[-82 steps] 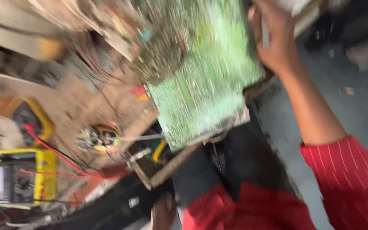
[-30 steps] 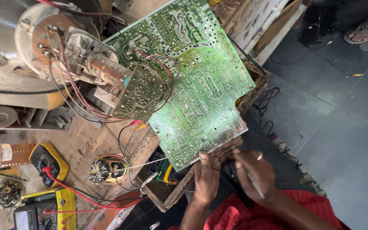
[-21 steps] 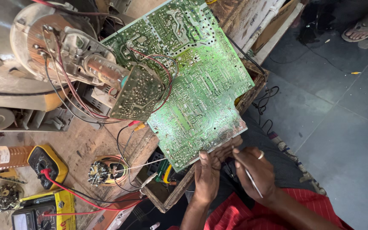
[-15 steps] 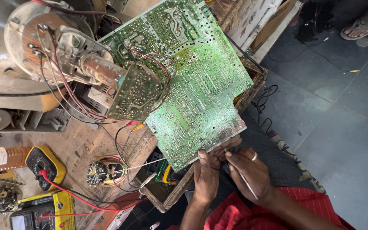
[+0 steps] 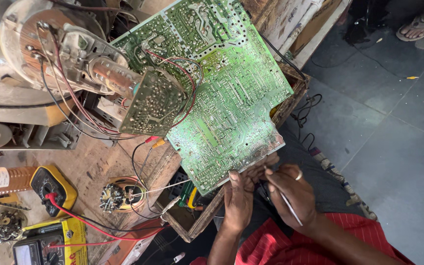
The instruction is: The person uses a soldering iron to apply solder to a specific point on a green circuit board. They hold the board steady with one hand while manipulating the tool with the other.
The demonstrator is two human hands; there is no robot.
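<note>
Right hand (image 5: 293,196) pinches a thin tool (image 5: 286,206), tip at the green circuit board (image 5: 226,98) near edge. Left hand (image 5: 239,198) grips that edge, steadying. Likely probing the solder side; next needs a steady tip. Beyond: tube neck (image 5: 109,73), yellow meter (image 5: 52,189).

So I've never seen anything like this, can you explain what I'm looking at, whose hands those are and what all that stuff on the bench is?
This is one view, from a camera worn on a person's head, looking down at their own hands. The left hand grips the lower edge of a big green circuit board, solder side up. The right hand holds a thin pale tool at that same edge; I cannot tell what kind. Red and black wires join a smaller board to it, mounted on the neck of an old picture tube. On the wooden bench lie a yellow meter with a red lead and a second meter.
</note>
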